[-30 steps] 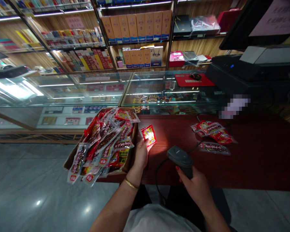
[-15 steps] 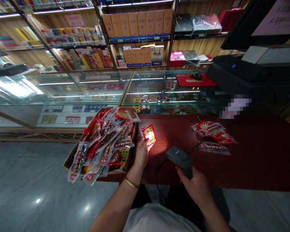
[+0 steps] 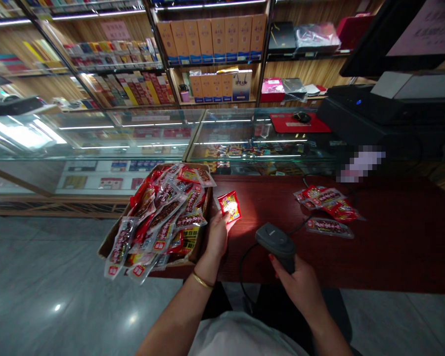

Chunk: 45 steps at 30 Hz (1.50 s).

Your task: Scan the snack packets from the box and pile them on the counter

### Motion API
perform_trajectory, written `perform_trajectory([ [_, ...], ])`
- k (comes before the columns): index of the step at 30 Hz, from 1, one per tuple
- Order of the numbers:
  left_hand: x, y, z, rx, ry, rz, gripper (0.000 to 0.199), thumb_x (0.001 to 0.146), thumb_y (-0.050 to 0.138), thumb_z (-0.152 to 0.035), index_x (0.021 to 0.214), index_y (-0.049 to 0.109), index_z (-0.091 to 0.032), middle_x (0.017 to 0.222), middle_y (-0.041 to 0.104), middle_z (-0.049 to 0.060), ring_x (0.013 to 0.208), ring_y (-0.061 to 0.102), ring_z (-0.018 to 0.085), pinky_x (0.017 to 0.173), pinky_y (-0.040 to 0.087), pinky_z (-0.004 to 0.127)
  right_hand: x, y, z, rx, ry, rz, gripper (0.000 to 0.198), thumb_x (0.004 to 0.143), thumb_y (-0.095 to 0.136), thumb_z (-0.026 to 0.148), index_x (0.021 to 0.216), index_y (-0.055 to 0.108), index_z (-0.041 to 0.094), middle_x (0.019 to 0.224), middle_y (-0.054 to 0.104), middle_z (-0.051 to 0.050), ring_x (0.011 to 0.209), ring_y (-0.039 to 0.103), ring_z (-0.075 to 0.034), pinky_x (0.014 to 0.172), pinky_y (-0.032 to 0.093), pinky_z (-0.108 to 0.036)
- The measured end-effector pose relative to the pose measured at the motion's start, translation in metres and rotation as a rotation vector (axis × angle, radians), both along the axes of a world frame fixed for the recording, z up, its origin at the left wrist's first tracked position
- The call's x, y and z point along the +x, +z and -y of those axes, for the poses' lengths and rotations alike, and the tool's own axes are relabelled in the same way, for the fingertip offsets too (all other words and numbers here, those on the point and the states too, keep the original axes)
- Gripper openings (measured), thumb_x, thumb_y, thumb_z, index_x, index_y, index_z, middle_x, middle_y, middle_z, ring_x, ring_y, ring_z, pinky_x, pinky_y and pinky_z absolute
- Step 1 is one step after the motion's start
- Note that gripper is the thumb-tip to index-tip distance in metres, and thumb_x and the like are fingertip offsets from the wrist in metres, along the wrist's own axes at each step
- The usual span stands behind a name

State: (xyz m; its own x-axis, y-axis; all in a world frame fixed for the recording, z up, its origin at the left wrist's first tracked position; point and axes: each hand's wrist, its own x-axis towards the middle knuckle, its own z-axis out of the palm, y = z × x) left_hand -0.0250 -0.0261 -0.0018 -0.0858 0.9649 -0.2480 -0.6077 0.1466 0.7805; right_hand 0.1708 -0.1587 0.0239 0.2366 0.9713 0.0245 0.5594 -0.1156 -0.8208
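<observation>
left hand, centre of the frame: fingers pinched on the lower edge of one small red and yellow snack packet, held upright above the dark red surface and lit by a bright glow. right hand, lower centre-right: fingers clenched round the grip of a dark barcode scanner, its head turned toward the packet, its cable trailing over the surface. left of centre, a cardboard box heaped with snack packets, just beside the left hand; right of centre, a small pile of loose packets lying flat, well apart from both hands.
</observation>
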Motion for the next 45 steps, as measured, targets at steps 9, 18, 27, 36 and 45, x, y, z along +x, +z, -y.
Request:
perform_trajectory([
  [9,-0.004,0.0,0.002,0.019,0.0,0.011,0.03,0.075,0.081,-0.038,0.097,0.078,-0.017,0.105,0.079,0.007,0.1,0.072,0.025,0.096,0.057,0.045,-0.004,0.002,-0.001,-0.003,-0.015,-0.012,0.035,0.086,0.065,0.053,0.093,0.08,0.022,0.064,0.078,-0.005,0.061,0.076,-0.029,0.065,0.058,-0.033],
  [18,-0.003,0.0,0.001,0.002,0.023,0.023,0.033,0.074,0.083,-0.037,0.098,0.076,-0.015,0.109,0.078,0.01,0.114,0.069,0.03,0.104,0.052,0.048,-0.006,0.001,-0.002,0.005,0.012,0.003,0.037,0.088,0.064,0.053,0.097,0.08,0.021,0.067,0.079,-0.007,0.066,0.078,-0.029,0.071,0.059,-0.034],
  [27,-0.004,0.0,0.001,0.023,-0.014,0.015,0.035,0.075,0.081,-0.04,0.101,0.077,-0.016,0.108,0.078,0.009,0.103,0.072,0.026,0.097,0.057,0.045,-0.009,0.0,-0.004,-0.018,0.009,-0.002,0.038,0.09,0.062,0.054,0.097,0.079,0.02,0.073,0.08,-0.008,0.07,0.078,-0.03,0.07,0.059,-0.034],
  [36,0.017,0.009,0.0,0.004,-0.059,-0.21,0.034,0.082,0.076,-0.047,0.098,0.079,-0.017,0.106,0.079,0.007,0.096,0.071,0.021,0.085,0.056,0.03,0.003,0.01,0.008,0.03,-0.083,-0.088,0.036,0.086,0.066,0.056,0.088,0.078,0.021,0.063,0.076,-0.004,0.056,0.072,-0.025,0.058,0.055,-0.031],
  [45,0.144,0.034,-0.019,-0.03,-0.738,-0.126,0.035,0.073,0.088,-0.034,0.099,0.076,-0.015,0.08,0.075,0.005,0.061,0.065,0.011,0.057,0.051,0.021,0.041,0.007,0.037,-0.02,-0.384,-0.213,0.049,0.077,0.07,0.069,0.078,0.073,0.02,0.057,0.073,-0.005,0.051,0.069,-0.024,0.051,0.053,-0.031],
])
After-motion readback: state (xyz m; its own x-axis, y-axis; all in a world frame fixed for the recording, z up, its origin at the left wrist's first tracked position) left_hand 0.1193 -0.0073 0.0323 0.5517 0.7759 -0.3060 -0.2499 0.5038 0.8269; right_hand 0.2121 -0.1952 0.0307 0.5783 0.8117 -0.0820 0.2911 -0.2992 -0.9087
